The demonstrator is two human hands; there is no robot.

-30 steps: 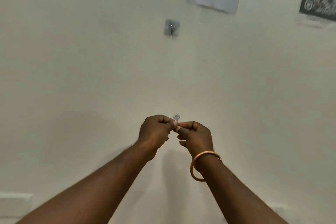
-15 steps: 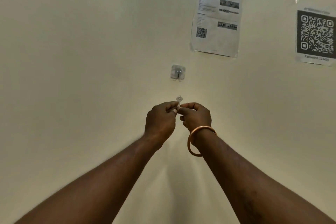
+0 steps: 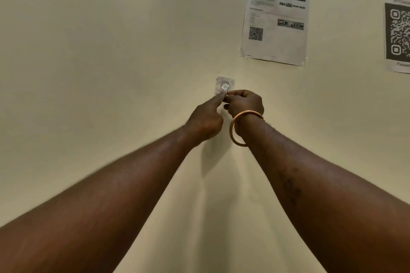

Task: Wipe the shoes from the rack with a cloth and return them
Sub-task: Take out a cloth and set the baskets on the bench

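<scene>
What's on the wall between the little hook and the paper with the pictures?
Nothing. In the head view, the wall is bare between the hook and the paper.

Cream wall (image 3: 111, 62); copper bangle (image 3: 238, 131); white sheet (image 3: 275, 35), black QR pattern; clear hook (image 3: 225, 87).

Layout, head view.
- Wall (image 3: 111, 51): behind everything else.
- Hook (image 3: 230, 82): on the wall, near centre.
- Piece (image 3: 224, 88): in front of the hook and overlapping it; pinched from below between the fingertips of both hands.
- Left hand (image 3: 206, 118): just below the hook, left of the right hand (image 3: 245, 102); the two meet at the fingertips.
- Bangle (image 3: 235, 137): round the right wrist, below the right hand.
- Sheet (image 3: 275, 35): on the wall, above and right of the hook, well apart.
- QR sheet (image 3: 398, 35): on the wall, right of the sheet, cut by the right edge.
</scene>
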